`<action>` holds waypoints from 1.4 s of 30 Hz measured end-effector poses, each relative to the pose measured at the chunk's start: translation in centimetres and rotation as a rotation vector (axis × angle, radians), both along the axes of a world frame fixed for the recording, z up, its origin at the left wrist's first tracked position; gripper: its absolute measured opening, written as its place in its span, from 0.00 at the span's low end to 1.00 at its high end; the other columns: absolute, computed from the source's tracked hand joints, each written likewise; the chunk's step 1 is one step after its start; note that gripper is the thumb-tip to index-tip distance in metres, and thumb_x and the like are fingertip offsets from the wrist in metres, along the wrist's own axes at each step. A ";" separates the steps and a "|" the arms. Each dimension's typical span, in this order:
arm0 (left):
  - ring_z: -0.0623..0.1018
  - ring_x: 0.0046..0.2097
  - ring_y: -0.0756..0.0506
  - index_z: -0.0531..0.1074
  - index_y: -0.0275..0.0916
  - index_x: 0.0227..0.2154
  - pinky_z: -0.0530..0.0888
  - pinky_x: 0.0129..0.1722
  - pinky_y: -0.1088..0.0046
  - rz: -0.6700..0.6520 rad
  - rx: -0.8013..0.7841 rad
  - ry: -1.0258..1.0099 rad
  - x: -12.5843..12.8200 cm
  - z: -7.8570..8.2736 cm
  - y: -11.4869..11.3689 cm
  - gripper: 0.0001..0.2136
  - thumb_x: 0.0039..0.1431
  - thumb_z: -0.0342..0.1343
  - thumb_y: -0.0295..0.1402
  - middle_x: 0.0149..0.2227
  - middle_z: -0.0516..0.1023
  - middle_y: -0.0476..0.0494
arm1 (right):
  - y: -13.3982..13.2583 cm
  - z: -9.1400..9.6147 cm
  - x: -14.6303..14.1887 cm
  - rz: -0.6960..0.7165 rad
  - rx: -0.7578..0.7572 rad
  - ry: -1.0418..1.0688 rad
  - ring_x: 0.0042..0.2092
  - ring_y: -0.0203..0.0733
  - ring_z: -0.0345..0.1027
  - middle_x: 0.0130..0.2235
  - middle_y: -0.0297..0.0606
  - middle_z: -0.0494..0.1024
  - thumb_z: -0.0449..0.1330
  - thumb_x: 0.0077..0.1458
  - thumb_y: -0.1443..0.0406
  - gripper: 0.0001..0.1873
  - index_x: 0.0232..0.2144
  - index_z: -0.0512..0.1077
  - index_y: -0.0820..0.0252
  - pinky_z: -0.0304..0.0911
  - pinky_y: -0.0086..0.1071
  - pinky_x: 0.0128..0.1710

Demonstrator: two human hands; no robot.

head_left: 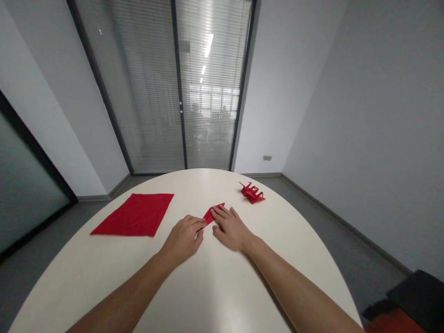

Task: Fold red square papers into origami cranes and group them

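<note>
A small folded piece of red paper (210, 216) lies on the white table, between my two hands. My left hand (185, 237) is at its lower left end, fingers bent together over the corner with the thumb below; part of that corner is hidden. Across the paper's right part rests my right hand (231, 227), its fingers spread and laid flat, the thumb held out to the side. Beyond my right hand stands a group of folded red paper figures (253, 193) with pointed tips.
To the left, several flat red paper sheets or one sheet (135, 215) lie on the round white table (204, 178). A dark chair-like object (418, 298) is at the lower right. Behind the table are glass panels with blinds (152, 115).
</note>
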State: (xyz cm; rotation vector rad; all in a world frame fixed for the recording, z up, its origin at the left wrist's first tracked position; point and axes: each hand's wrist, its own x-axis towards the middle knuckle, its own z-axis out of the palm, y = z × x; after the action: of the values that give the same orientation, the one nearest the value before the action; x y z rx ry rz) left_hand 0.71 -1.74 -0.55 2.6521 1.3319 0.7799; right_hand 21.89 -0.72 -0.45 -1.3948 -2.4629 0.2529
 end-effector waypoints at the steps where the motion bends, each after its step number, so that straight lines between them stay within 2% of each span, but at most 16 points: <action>1: 0.76 0.49 0.40 0.78 0.38 0.47 0.73 0.52 0.60 0.007 0.001 -0.004 0.0 0.0 0.0 0.13 0.63 0.53 0.24 0.47 0.82 0.42 | 0.0 0.1 0.0 0.002 0.006 0.007 0.71 0.55 0.45 0.70 0.46 0.57 0.50 0.64 0.60 0.31 0.68 0.57 0.61 0.39 0.60 0.68; 3: 0.76 0.47 0.41 0.78 0.38 0.45 0.74 0.50 0.61 0.015 0.002 -0.007 0.0 0.0 0.0 0.12 0.62 0.54 0.24 0.45 0.82 0.42 | -0.1 0.3 0.0 -0.014 0.027 0.023 0.70 0.54 0.48 0.68 0.46 0.61 0.50 0.64 0.61 0.29 0.65 0.62 0.60 0.41 0.58 0.68; 6: 0.76 0.44 0.41 0.78 0.39 0.42 0.74 0.46 0.62 0.023 0.008 -0.003 0.0 0.1 0.0 0.11 0.62 0.53 0.23 0.41 0.82 0.43 | 0.2 0.3 0.0 -0.118 0.056 0.041 0.69 0.54 0.52 0.67 0.47 0.64 0.51 0.64 0.61 0.26 0.62 0.67 0.60 0.44 0.55 0.67; 9: 0.76 0.44 0.41 0.79 0.40 0.43 0.74 0.46 0.62 0.026 0.010 0.008 0.0 0.2 0.1 0.12 0.62 0.53 0.22 0.41 0.82 0.43 | 0.6 0.1 0.2 -0.241 0.061 0.063 0.69 0.59 0.50 0.68 0.50 0.60 0.54 0.63 0.59 0.29 0.64 0.64 0.61 0.44 0.56 0.67; 11: 0.76 0.45 0.41 0.79 0.41 0.44 0.73 0.47 0.62 0.018 0.005 0.016 -0.1 0.1 0.2 0.15 0.61 0.53 0.21 0.42 0.82 0.43 | 0.8 -0.1 0.3 -0.260 0.064 0.085 0.70 0.60 0.49 0.69 0.50 0.58 0.55 0.62 0.57 0.32 0.66 0.61 0.61 0.44 0.56 0.67; 14: 0.75 0.46 0.41 0.80 0.42 0.45 0.73 0.49 0.60 0.013 0.004 0.023 -0.2 -0.2 0.4 0.17 0.59 0.52 0.19 0.44 0.82 0.44 | 0.8 -0.3 0.3 -0.214 0.074 0.124 0.69 0.59 0.50 0.67 0.47 0.63 0.57 0.60 0.58 0.32 0.65 0.63 0.58 0.43 0.57 0.67; 17: 0.75 0.48 0.40 0.80 0.43 0.44 0.72 0.50 0.57 0.030 0.017 0.018 -0.2 -0.4 0.5 0.17 0.58 0.53 0.18 0.45 0.82 0.45 | 0.6 -0.2 0.1 -0.163 0.110 0.163 0.65 0.57 0.58 0.59 0.44 0.74 0.60 0.58 0.59 0.28 0.60 0.69 0.56 0.43 0.57 0.66; 20: 0.74 0.48 0.39 0.80 0.43 0.44 0.71 0.51 0.56 0.045 0.041 0.005 -0.2 -0.6 0.5 0.16 0.59 0.53 0.20 0.47 0.82 0.46 | 0.5 -0.2 -0.1 -0.134 0.168 0.189 0.59 0.53 0.65 0.52 0.43 0.79 0.63 0.54 0.61 0.23 0.53 0.73 0.57 0.46 0.54 0.65; 28: 0.74 0.47 0.39 0.75 0.43 0.52 0.71 0.48 0.58 0.077 0.075 0.038 -0.1 -0.4 0.3 0.16 0.63 0.53 0.26 0.51 0.81 0.43 | 0.8 0.1 -0.1 -0.036 0.235 0.227 0.49 0.48 0.72 0.48 0.41 0.80 0.66 0.49 0.63 0.24 0.51 0.74 0.57 0.58 0.45 0.57; 33: 0.74 0.49 0.39 0.75 0.45 0.52 0.70 0.50 0.56 0.062 0.071 0.060 -0.3 -0.6 0.4 0.16 0.64 0.52 0.28 0.54 0.79 0.45 | 0.7 0.5 -0.2 0.017 0.216 0.254 0.47 0.46 0.73 0.49 0.40 0.79 0.60 0.48 0.71 0.28 0.54 0.72 0.57 0.65 0.38 0.49; 38: 0.74 0.50 0.38 0.76 0.43 0.50 0.70 0.52 0.55 0.075 0.066 0.054 -0.4 -0.8 0.6 0.15 0.64 0.51 0.28 0.53 0.79 0.43 | 0.6 0.5 -0.1 0.046 0.221 0.319 0.52 0.45 0.71 0.54 0.40 0.76 0.55 0.44 0.78 0.36 0.57 0.68 0.56 0.65 0.38 0.54; 42: 0.74 0.50 0.39 0.75 0.41 0.49 0.70 0.53 0.56 0.066 0.065 0.027 -0.4 -0.9 0.6 0.14 0.64 0.52 0.27 0.51 0.79 0.41 | 0.8 0.3 0.1 0.097 0.215 0.360 0.54 0.44 0.70 0.55 0.39 0.75 0.54 0.43 0.79 0.35 0.55 0.71 0.56 0.64 0.37 0.56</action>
State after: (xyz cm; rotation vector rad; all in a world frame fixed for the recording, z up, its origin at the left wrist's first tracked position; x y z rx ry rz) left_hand 0.33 -1.13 -1.42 2.6893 1.4314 0.8117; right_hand 21.94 0.09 -0.19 -1.0412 -2.1886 0.2298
